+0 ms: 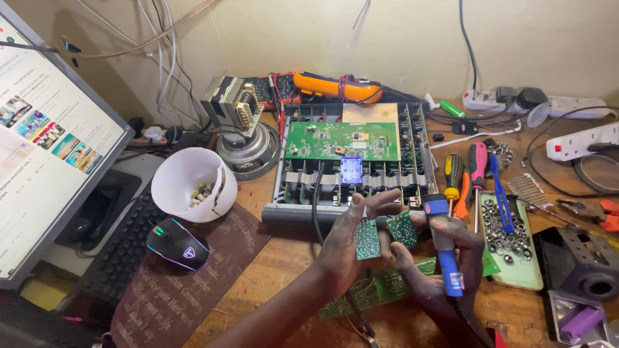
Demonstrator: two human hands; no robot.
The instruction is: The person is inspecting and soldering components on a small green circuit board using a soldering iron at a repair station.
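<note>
My left hand (351, 241) holds a small green circuit board (367, 239) upright between thumb and fingers. A second small green board (403, 229) sits just to its right, pinched at my fingertips. My right hand (445, 258) grips a blue-handled soldering iron (448, 248), its tip pointing up beside the boards. Under both hands a long green circuit board (380, 290) lies flat on the wooden bench. Behind them an open grey chassis (284, 209) holds a large green board (342, 140) and a blue square part (351, 171).
A white cup (184, 180) of small parts and a black mouse (177, 243) sit left, beside a keyboard (122, 248) and monitor (45, 142). Screwdrivers (465, 173), a tray of screws (509, 235), power strips (580, 138) and an orange clamp meter (332, 87) crowd the right and back.
</note>
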